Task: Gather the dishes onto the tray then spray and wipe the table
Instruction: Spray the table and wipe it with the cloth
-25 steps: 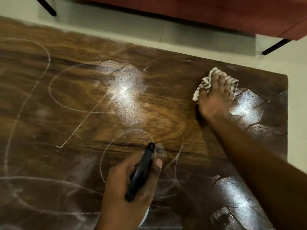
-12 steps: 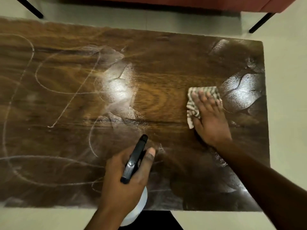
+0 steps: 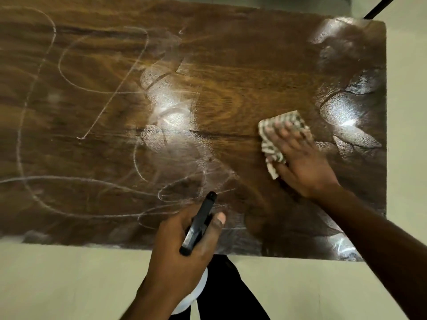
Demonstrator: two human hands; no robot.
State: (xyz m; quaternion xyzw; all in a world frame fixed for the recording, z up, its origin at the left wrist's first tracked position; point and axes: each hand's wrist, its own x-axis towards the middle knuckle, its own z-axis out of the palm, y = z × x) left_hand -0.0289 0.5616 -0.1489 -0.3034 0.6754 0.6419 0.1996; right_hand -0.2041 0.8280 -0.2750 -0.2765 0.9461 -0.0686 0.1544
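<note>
The table (image 3: 231,65) has a dark wood-grain top, glossy where wet patches shine and dull under chalky white streaks. The cloth (image 3: 270,146) is a soft woven fabric with stripes. The spray bottle (image 3: 198,225) has a matt black plastic head and a white body.

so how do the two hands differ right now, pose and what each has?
The left hand is curled in a closed grip around the black-topped spray bottle, near the table's front edge. The right hand lies flat, fingers spread, pressing the striped cloth onto the brown wooden table, further in. Both are bare and occupied.
</note>
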